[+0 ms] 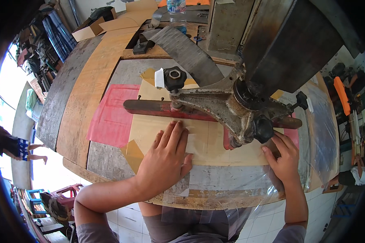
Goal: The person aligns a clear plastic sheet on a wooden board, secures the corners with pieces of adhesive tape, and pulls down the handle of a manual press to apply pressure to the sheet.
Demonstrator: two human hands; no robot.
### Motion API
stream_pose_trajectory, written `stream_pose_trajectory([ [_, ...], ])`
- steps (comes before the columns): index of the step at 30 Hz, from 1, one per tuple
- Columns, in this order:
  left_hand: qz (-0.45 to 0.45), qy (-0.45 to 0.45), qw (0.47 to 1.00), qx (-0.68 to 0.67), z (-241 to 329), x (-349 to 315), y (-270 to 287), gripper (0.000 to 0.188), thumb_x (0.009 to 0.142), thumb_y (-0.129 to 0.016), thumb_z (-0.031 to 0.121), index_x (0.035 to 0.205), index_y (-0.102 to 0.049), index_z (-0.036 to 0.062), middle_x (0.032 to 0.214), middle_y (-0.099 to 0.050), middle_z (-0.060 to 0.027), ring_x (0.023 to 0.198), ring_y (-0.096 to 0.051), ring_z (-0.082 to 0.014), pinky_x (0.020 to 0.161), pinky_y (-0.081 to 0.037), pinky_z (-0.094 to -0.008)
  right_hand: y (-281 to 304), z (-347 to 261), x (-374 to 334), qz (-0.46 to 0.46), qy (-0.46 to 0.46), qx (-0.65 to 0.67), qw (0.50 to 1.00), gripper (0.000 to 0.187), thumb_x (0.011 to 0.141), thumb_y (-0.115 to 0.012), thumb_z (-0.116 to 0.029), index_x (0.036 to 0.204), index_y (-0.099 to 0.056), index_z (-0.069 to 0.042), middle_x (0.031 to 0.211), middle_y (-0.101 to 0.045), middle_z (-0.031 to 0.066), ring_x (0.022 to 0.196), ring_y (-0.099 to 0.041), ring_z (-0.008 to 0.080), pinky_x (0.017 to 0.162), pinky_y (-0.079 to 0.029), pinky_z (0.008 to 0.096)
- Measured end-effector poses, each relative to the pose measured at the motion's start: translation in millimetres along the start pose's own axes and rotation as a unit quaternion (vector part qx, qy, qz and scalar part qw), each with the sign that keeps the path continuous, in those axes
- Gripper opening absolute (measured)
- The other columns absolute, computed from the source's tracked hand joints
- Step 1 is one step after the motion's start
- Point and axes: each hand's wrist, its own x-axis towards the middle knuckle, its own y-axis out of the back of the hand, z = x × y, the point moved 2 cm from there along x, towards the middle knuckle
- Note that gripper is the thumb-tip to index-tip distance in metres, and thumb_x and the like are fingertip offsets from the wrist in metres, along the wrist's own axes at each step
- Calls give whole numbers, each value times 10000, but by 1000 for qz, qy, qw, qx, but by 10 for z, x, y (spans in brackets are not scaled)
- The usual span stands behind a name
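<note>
- Left hand (160,158) lay flat, fingers slightly spread, on tan sheet (209,152).
- Red bar (154,108) ran left-right, just far of both hands.
- Right hand (286,160) curved; pinching, couldn't tell.

The central sheet (207,156) is pale cream, with an ochre-tan patch (134,156) at its near left corner. To the left, a pinkish-red sheet (109,105) carries faint lines in a deeper red. The long bar (158,108) is red along its near side and dulled brownish grey on top. The metal casting (202,97) is mottled grey, its knobs (263,129) black. Leftward, a plank (89,89) shows orange-brown grain. At the right, a strip (342,95) is bright orange; at the left, shorts (23,149) are patterned blue and white.
</note>
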Motion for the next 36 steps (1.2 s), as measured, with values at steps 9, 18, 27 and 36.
stream_pose_trajectory([
  [9, 23, -9, 1000, 13, -16, -14, -30, 584, 956, -607, 269, 1388, -520, -114, 1470, -492, -305, 1414, -482, -431, 1134, -454, -529, 14, -5, -9, 9, 8, 6, 1000, 420, 827, -815, -150, 1203, -722, 14, 1224, -728, 161, 1070, -712, 339, 922, -571, 407],
  [18, 85, -40, 995, 29, -18, -20, -63, 528, 947, -622, 268, 1302, -585, -121, 1385, -581, -307, 1303, -600, -408, 1054, -529, -446, 92, 19, -38, 28, 36, 22, 999, 375, 848, -808, -197, 1147, -747, 22, 1199, -745, 170, 1049, -735, 338, 900, -596, 405],
  [27, 88, -42, 993, 67, 14, -66, -42, 456, 966, -605, 315, 1187, -661, -80, 1319, -654, -262, 1159, -694, -353, 900, -599, -430, 143, 119, -181, 28, 58, 72, 995, 362, 898, -781, -207, 1194, -750, -1, 1264, -736, 151, 1115, -731, 314, 944, -589, 391],
  [36, 133, -4, 972, -194, -188, -637, 223, 347, 972, -653, 247, 1201, -701, -9, 1294, -694, -195, 1119, -691, -381, 933, -566, -458, 351, 139, -852, 39, -27, 128, 991, 373, 953, -721, -153, 1293, -697, -1, 1325, -693, 190, 1227, -661, 360, 1027, -534, 415],
])
